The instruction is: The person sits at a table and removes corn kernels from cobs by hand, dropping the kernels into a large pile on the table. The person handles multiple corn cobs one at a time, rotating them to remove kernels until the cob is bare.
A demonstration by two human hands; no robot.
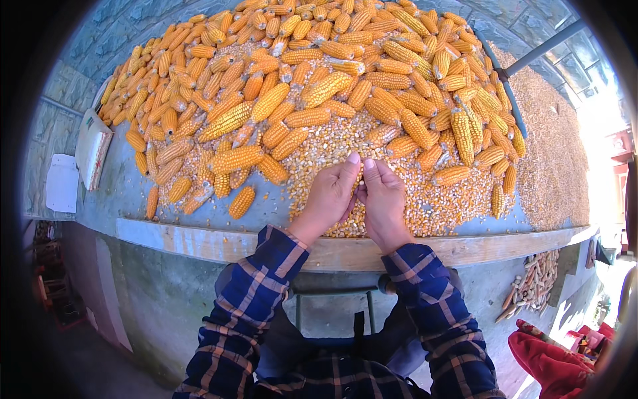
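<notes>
My left hand and my right hand meet over a bed of loose corn kernels, thumbs side by side on top. Between them the fingers of both hands are curled around an ear of corn. Only a small yellow part of it shows; the hands hide the rest. A large heap of husked ears of corn lies beyond my hands. One whole ear rests apart on the grey surface to the left of my left hand.
A wooden board edges the near side, beneath my wrists. Grey bars separate the ears from more spread kernels on the right. Bare cobs lie piled lower right, near red cloth. A white box-like object stands left.
</notes>
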